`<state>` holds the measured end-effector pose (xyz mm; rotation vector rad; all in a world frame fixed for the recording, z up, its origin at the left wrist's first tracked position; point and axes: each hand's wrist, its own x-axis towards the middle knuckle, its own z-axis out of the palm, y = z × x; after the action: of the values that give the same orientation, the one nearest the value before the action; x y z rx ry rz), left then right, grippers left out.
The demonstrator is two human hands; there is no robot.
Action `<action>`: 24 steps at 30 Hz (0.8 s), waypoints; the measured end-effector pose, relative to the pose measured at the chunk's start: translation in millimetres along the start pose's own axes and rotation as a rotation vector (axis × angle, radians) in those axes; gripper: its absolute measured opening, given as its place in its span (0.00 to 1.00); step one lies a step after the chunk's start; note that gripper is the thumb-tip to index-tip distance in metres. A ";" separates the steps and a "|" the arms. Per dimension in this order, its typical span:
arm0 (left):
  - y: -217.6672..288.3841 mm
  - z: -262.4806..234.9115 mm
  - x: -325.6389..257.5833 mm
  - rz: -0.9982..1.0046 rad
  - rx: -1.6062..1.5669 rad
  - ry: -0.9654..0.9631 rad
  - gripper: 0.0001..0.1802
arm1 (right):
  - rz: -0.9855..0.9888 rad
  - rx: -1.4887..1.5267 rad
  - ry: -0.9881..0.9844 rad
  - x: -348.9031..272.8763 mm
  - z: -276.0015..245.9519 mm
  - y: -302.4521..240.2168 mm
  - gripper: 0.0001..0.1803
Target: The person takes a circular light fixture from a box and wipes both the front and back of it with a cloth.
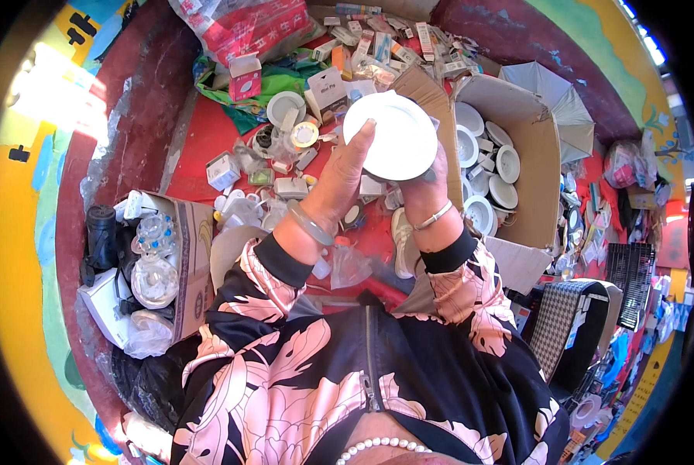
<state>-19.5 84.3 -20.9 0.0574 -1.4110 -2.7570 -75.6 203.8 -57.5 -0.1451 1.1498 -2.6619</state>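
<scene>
Up in front of me I hold a round white downlight (393, 138), its bright face turned toward me. My left hand (338, 180) grips its left side, with the thumb lying on the rim. On the lower right edge my right hand (428, 186) supports it; most of those fingers are hidden behind the disc. Close by on the right stands an open cardboard box (534, 155) with several similar white round downlights (507, 164) in it. Below my hands, a clear plastic bag (350, 267) lies on the red ground cloth.
Small cartons, a roll of tape (304, 135) and a white round fitting (286, 109) clutter the red cloth. At left, a cardboard box (194, 263) holds bagged goods beside a black cylinder (101, 232). A large red printed sack (246, 31) lies at the back; a black wire rack (630, 283) stands right.
</scene>
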 end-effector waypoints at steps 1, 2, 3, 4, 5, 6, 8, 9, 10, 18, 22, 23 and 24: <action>1.5 -0.7 0.5 0.011 0.021 0.001 0.35 | -0.044 -0.102 -0.003 1.6 -2.5 0.9 0.18; 2.1 -3.7 0.9 0.011 0.036 0.008 0.34 | -0.085 -0.202 -0.010 1.5 1.0 0.5 0.17; 2.2 -7.3 1.5 0.009 0.050 0.013 0.33 | -0.090 -0.231 0.004 1.3 5.2 -1.1 0.16; 2.1 -9.4 1.4 0.008 0.065 0.018 0.33 | -0.095 -0.260 0.018 1.6 10.6 -4.2 0.15; 2.8 -9.2 0.8 0.021 0.053 0.038 0.32 | -0.103 -0.291 0.033 1.3 15.6 -7.4 0.14; 4.2 -8.3 0.3 0.035 0.041 0.057 0.32 | -0.112 -0.406 0.037 3.5 15.0 -8.0 0.13; 7.6 -6.4 0.2 0.054 -0.034 0.077 0.32 | -0.131 -0.636 0.043 10.2 14.4 -10.4 0.12; 9.7 -5.6 0.8 0.060 -0.097 0.078 0.32 | -0.132 -0.736 0.031 10.7 16.2 -12.5 0.12; 11.6 -5.2 1.5 0.067 -0.161 0.080 0.33 | -0.132 -0.835 0.017 11.2 19.6 -15.9 0.12; 25.8 -19.8 3.8 0.075 -0.478 0.115 0.35 | 0.069 -0.858 0.047 23.2 12.5 -55.9 0.13; 24.2 -22.3 5.9 0.078 -0.497 0.146 0.35 | 0.094 -0.176 -0.016 19.5 7.7 -77.8 0.16; 20.5 -22.6 7.7 0.082 -0.522 0.150 0.35 | 0.069 -0.077 -0.046 19.0 11.4 -77.9 0.16; 18.3 -22.2 8.5 0.086 -0.548 0.155 0.36 | 0.045 0.022 -0.074 18.0 16.7 -77.2 0.17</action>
<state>-26.5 55.2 -19.2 0.1784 -0.5784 -2.8812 -103.7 238.6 10.1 -0.2099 1.0880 -2.6063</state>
